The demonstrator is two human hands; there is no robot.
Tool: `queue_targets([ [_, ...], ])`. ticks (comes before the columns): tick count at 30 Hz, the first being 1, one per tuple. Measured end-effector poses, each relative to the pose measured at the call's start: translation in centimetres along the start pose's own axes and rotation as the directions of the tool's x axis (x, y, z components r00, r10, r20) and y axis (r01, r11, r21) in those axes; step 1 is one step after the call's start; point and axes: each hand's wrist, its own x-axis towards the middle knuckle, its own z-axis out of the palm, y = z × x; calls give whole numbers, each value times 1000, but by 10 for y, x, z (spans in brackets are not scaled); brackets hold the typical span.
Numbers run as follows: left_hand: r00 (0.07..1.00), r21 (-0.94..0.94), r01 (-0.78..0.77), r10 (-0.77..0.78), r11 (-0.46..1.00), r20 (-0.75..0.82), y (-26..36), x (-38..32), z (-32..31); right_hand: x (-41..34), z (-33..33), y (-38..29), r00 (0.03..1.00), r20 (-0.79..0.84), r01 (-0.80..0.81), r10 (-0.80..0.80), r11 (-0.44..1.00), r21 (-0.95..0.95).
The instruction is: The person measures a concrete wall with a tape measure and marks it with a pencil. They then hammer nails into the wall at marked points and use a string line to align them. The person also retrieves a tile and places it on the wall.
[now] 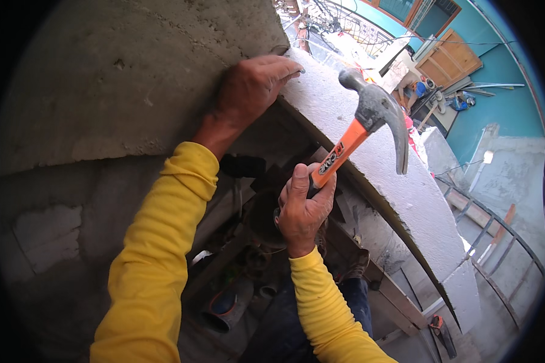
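Observation:
My right hand (305,206) grips the lower end of a claw hammer (349,145) with an orange handle. Its steel head is raised, with the striking face up and left and the claw pointing down. My left hand (256,86) reaches up beside the rough concrete surface (118,90), thumb and fingers pinched together. A small metal piece, apparently a nail (302,71), shows at those fingertips, mostly hidden. That pinch lies over the upper end of a pale masonry ledge (404,195). The hammer head is apart from the nail, to its right.
Wooden planks (386,290) and a grey pipe (231,304) lie below, near my legs. A metal ladder (486,222) stands at right. Farther off, a person with blue headwear (418,89) is near a wooden panel (449,59). Tangled wires (327,22) hang at the top.

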Motion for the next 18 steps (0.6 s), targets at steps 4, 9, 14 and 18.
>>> queue_targets([
  [4,999,11,-48,48,999,-12,-4,-4,2,3,4,-3,999,5,-43,43,997,71],
  [9,997,9,-68,68,998,-24,-7,-3,3,5,2,-3,1000,-7,2,-3,991,-136],
  [14,994,4,-105,105,994,12,-5,-1,-1,-1,14,-3,996,-59,-69,69,998,9],
  [18,990,14,-136,136,991,42,-7,0,-1,2,16,9,995,-29,-93,91,991,-99],
])
